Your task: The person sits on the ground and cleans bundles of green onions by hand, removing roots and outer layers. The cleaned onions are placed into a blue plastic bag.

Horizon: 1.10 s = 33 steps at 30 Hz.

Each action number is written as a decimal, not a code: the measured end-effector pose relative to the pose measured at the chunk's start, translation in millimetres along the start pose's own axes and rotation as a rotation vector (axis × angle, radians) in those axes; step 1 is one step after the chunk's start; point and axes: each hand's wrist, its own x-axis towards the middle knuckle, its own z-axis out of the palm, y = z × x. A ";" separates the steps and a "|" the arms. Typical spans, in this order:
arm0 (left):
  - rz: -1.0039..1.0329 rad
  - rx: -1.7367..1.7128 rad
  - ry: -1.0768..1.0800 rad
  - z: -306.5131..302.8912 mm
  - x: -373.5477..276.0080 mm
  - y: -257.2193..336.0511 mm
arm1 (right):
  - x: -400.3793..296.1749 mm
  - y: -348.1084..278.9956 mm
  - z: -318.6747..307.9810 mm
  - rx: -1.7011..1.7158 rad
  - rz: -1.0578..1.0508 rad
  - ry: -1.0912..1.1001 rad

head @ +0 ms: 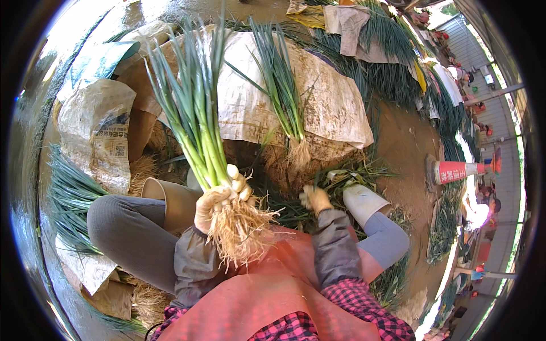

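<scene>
My left hand (212, 205) wears a pale glove and is closed around a bunch of green onions (204, 145), leaves pointing away from me and tangled roots hanging over my red apron. Low between my boots, my right hand (315, 199), also gloved, is near loose green leaves; whether it holds any of them I cannot tell. A smaller bunch of green onions (288, 102) lies ahead on a dirty woven sack (332, 102), its roots over the near edge.
White rubber boots (362, 202) flank a heap of leaves. More onions (72, 204) and sacks (98, 128) lie at the left. A red and white traffic cone (456, 171) lies to the right in the fisheye view, near further onion piles and several distant people.
</scene>
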 end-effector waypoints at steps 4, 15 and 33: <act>-0.068 0.029 0.087 -36.1 6.5 -16.0 | -46.4 -2.6 5.9 -0.661 0.138 0.028; -0.194 0.156 0.186 -70.4 19.7 -67.6 | 19.0 -205.8 -15.8 -0.278 -0.343 0.536; -0.215 0.245 0.383 -108.3 11.7 -85.7 | -98.6 -167.1 59.4 0.395 -0.367 -0.055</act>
